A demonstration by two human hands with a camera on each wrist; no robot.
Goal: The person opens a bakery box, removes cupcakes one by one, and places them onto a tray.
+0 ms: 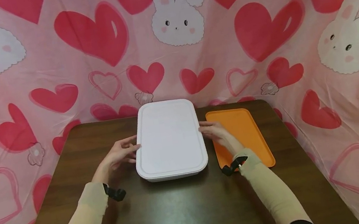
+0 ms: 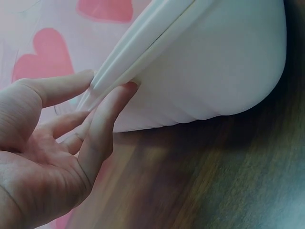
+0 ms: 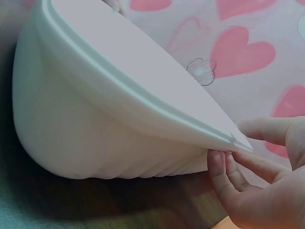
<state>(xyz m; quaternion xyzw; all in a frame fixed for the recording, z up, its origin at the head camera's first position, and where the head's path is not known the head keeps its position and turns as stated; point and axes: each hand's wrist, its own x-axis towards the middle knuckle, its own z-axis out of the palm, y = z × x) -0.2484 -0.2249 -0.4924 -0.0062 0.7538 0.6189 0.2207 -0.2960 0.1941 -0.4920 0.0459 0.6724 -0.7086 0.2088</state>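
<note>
A white storage box [image 1: 169,138] with a flat lid and rounded corners stands on the dark wooden table [image 1: 173,213]. At its left edge my left hand [image 1: 119,154] pinches the rim, thumb above and fingertips below it. My right hand [image 1: 216,131] holds the opposite rim in the same way, with the thumb on the lid's edge. In the left wrist view the seam between the lid and the box wall [image 2: 214,71] shows as a thin line. The lid [image 3: 109,47] lies on the box in the right wrist view; what is inside is hidden.
An orange tray [image 1: 241,130] lies flat on the table to the right of the box, partly under my right forearm. Behind the table hangs a pink cloth [image 1: 162,87] with hearts and rabbits. Each wrist wears a small black camera.
</note>
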